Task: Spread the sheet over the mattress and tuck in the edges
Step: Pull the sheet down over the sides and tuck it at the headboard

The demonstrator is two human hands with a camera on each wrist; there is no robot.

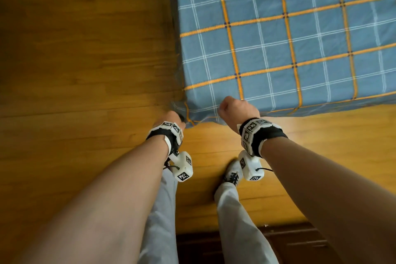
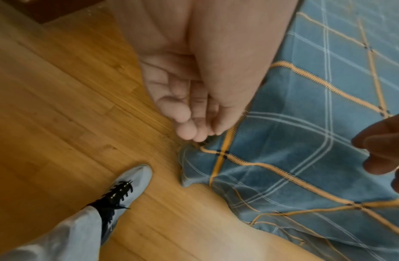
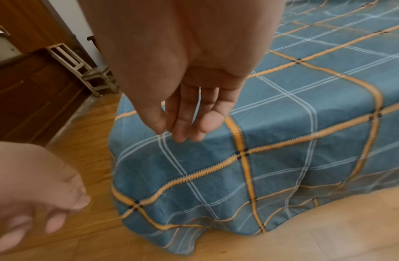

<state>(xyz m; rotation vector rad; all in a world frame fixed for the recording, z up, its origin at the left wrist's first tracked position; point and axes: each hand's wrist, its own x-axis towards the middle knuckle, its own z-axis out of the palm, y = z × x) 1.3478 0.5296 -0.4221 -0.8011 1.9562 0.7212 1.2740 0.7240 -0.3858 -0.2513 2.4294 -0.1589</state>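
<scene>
A blue plaid sheet (image 1: 289, 38) with orange and white lines lies flat over the mattress, and its near corner (image 3: 171, 203) drapes down to the floor. My left hand (image 1: 174, 117) hangs beside that corner, fingers loosely curled and empty. In the left wrist view its fingertips (image 2: 189, 134) are close to the sheet's edge (image 2: 216, 159). The right wrist view shows the left hand (image 3: 48, 203) apart from the cloth. My right hand (image 1: 231, 107) hovers over the near edge, its relaxed fingers (image 3: 185, 127) just above the draped side, holding nothing.
Wooden floor (image 1: 85, 70) runs left of and in front of the bed. My feet in light shoes (image 1: 232, 172) stand close to the corner. A dark wooden cabinet (image 3: 26, 88) and a small stool (image 3: 93, 74) stand beyond the bed's left side. Dark furniture (image 1: 278, 242) is behind my legs.
</scene>
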